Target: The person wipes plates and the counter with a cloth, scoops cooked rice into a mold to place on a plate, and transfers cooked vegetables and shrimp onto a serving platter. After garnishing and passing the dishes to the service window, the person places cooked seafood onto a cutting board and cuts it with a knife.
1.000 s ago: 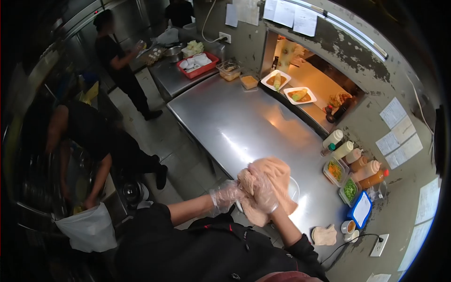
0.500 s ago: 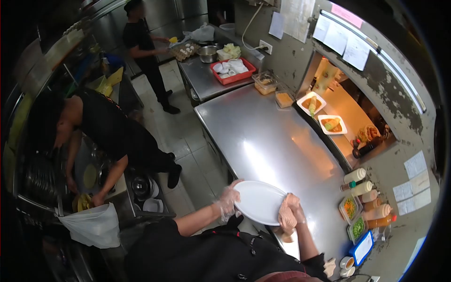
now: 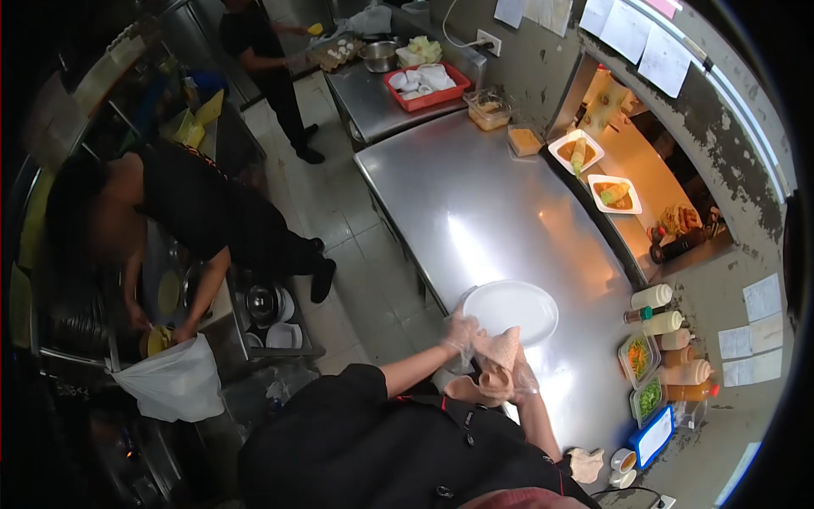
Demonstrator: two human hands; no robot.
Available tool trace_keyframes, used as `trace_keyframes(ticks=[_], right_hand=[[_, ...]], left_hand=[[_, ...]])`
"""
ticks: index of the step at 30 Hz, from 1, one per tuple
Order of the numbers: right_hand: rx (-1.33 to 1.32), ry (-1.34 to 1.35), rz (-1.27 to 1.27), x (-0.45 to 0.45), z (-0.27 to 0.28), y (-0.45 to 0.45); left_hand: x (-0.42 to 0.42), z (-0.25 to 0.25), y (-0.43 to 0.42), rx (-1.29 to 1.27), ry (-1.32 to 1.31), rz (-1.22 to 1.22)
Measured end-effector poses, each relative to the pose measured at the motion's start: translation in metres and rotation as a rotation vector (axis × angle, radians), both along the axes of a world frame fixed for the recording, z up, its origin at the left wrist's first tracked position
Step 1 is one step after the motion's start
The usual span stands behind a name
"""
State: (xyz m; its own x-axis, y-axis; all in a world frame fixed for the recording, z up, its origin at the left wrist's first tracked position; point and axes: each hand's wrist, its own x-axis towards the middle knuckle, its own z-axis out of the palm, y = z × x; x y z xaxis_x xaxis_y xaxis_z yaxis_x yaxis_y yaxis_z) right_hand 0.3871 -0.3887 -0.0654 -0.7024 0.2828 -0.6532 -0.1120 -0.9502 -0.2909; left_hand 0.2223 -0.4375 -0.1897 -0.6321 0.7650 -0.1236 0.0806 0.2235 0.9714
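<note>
A white oval plate (image 3: 514, 310) is over the near part of the steel table; I cannot tell whether it rests on the surface. My left hand (image 3: 462, 333), in a clear plastic glove, is closed at the plate's left edge. Below the plate, my right hand (image 3: 515, 383), also gloved, grips a bunched pinkish cloth (image 3: 498, 352). Part of the cloth lies close to the plate's lower rim, and its folds hide some of my fingers.
The steel table (image 3: 424, 182) carries sauce bottles (image 3: 661, 322), tubs of chopped vegetables (image 3: 638, 356) and another cloth (image 3: 586, 465) along its right side. Two filled dishes (image 3: 615, 195) stand at the hatch. One co-worker (image 3: 195, 204) bends over the left counter; another (image 3: 263, 76) stands farther back.
The plate has moved right and farther over the table, my left hand with it. My right hand and the cloth have dropped from the plate's right side to below it. The view has shifted.
</note>
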Motion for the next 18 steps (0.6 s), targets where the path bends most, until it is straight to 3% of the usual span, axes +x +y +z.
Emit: trace_keyframes(ticks=[1,2,4,6,7,8,10,11,12,13,14,16,17,18], right_hand=[[0.483,-0.247,0.265,0.015,0.002,0.014],[0.971,-0.490,0.535,0.022,0.007,0.028],[0.682,-0.140,0.007,0.002,0.037,0.047],[1.331,-0.620,0.272,-0.002,0.038,0.098],[1.292,-0.644,0.041,-0.007,0.015,0.123],[1.243,-0.663,-0.186,-0.013,-0.017,0.139],[1.823,-1.193,0.227,-0.010,-0.062,0.131],[2.082,-1.457,0.489,-0.007,-0.087,0.122],[2.418,-1.351,0.569,-0.010,-0.120,0.120],[1.978,-1.201,0.501,-0.029,-0.093,0.087],[1.845,-1.006,0.586,-0.042,-0.062,0.056],[2.033,-0.870,0.559,-0.063,-0.054,0.007],[1.751,-0.919,0.743,-0.071,-0.018,0.002],[1.459,-0.607,0.768,-0.064,-0.034,0.015]], left_hand=[[0.000,-0.021,-0.001,-0.051,0.104,-0.007],[0.000,-0.010,-0.008,-0.018,0.079,0.037],[-0.002,-0.002,-0.015,-0.045,0.109,0.055],[0.002,-0.005,-0.024,-0.177,0.212,-0.008],[0.002,-0.003,-0.024,-0.284,0.155,-0.096],[0.008,0.000,-0.026,-0.173,0.043,-0.030],[0.024,0.003,-0.031,0.043,-0.185,0.104],[0.027,-0.005,-0.028,-0.020,-0.280,0.162],[0.028,-0.018,-0.025,0.047,-0.365,0.232],[0.028,-0.034,-0.028,0.103,-0.448,0.296],[0.029,-0.048,-0.032,0.153,-0.532,0.353],[0.002,-0.062,-0.027,-0.336,0.380,-0.171],[0.003,0.012,-0.019,-0.497,-0.214,0.006],[0.003,-0.003,-0.026,-0.163,0.185,0.009]])
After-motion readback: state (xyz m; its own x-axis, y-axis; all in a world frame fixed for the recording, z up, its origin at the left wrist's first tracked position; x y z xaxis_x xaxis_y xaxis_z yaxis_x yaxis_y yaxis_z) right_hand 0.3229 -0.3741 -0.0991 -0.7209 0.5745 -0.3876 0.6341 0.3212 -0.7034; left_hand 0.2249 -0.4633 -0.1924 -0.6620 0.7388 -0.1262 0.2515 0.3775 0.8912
